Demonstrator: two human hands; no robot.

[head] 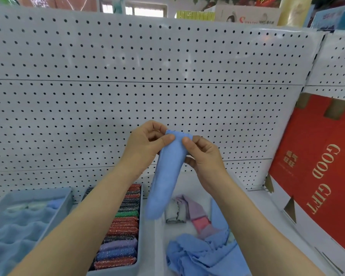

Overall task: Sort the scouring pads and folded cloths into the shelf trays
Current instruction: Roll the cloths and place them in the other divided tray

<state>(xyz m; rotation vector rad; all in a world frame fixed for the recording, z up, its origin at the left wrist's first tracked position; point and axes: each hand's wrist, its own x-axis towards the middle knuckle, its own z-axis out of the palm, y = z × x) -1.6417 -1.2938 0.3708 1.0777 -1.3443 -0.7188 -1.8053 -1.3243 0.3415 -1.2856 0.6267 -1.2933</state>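
A blue cloth [165, 176] hangs folded lengthwise in the air above the shelf. My left hand [145, 146] pinches its top left corner and my right hand [203, 156] pinches its top right corner. Below my left forearm a grey tray [140, 232] holds a row of glittery scouring pads [124, 226] in red, green, black, purple and blue. At the far left another grey tray [66, 198] holds folded blue cloths [16, 230]. On the white shelf under my hands lie loose cloths: a crumpled blue pile [199, 255], a white one [174, 213] and a pink-purple one [195, 212].
A white pegboard back wall [147, 76] rises behind the shelf. A large red gift box [315, 168] with gold lettering leans at the right. Boxes and bottles stand on top of the shelving at the upper right.
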